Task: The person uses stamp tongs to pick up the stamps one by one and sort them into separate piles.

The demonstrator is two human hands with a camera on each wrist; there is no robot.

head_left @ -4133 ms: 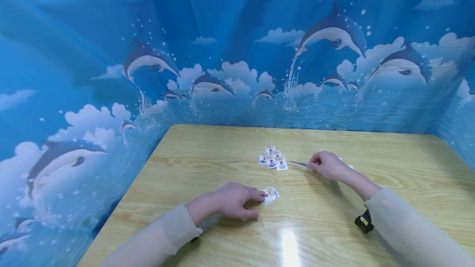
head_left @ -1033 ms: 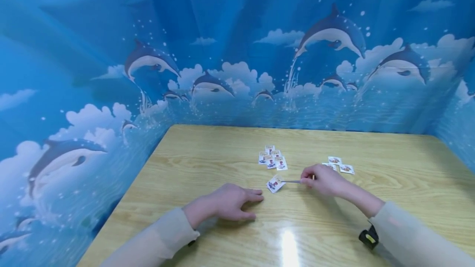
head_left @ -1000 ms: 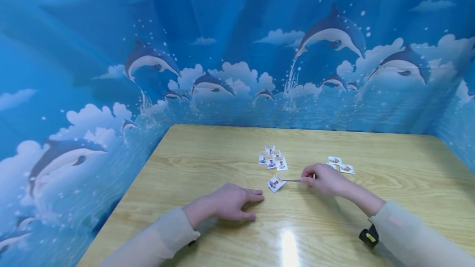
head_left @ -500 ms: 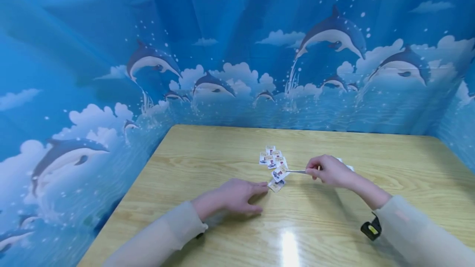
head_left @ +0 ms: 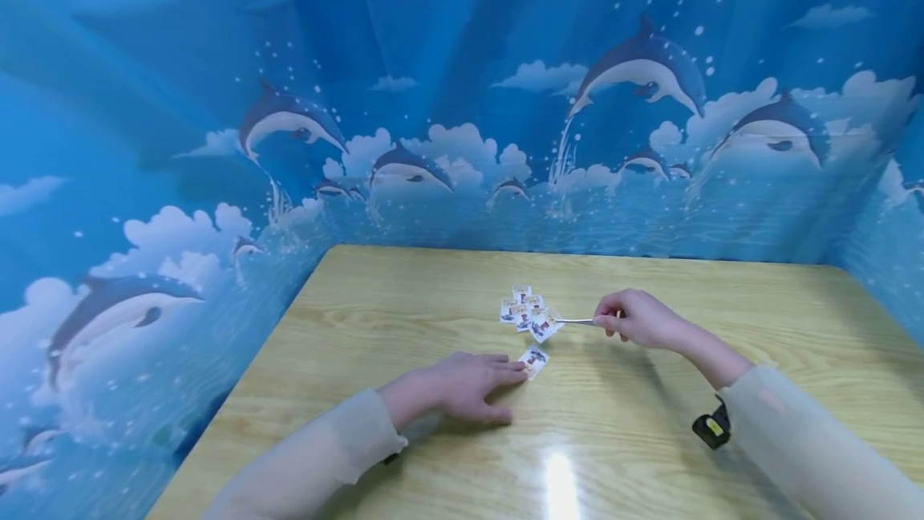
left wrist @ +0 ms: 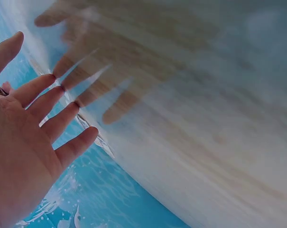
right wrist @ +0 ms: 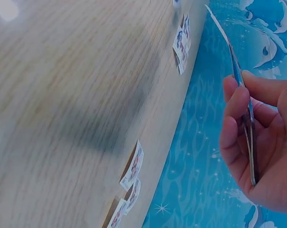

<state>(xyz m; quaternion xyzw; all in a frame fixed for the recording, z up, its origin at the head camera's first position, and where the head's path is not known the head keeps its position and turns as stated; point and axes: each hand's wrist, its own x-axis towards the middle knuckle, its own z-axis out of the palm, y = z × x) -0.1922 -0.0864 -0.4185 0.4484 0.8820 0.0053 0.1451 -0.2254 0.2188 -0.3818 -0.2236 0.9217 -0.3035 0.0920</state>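
Observation:
My right hand point(head_left: 638, 319) pinches a pair of metal tweezers point(head_left: 576, 321), which point left; the right wrist view also shows the tweezers point(right wrist: 232, 52) between thumb and fingers. At their tips is a small printed stamp point(head_left: 545, 327), tilted and overlapping the near right side of a cluster of similar stamps point(head_left: 512, 310). Just nearer to me lies another stamp point(head_left: 536, 360) on the table. My left hand point(head_left: 472, 386) has its fingers extended, fingertips over that stamp's left edge. In the left wrist view the left hand point(left wrist: 34, 128) has spread fingers against the glossy surface.
The wooden table point(head_left: 404, 295) reaches back to a blue dolphin-print curtain point(head_left: 447, 159). Several more stamps point(right wrist: 132, 166) show in the right wrist view; in the head view my right hand and forearm hide them. A black wrist device point(head_left: 713, 426) hangs under the right sleeve.
The tweezers have taken the top stamp off the small pile and carried it away from me to the cluster. Another stamp shows beneath, and my left fingers have shifted right onto it.

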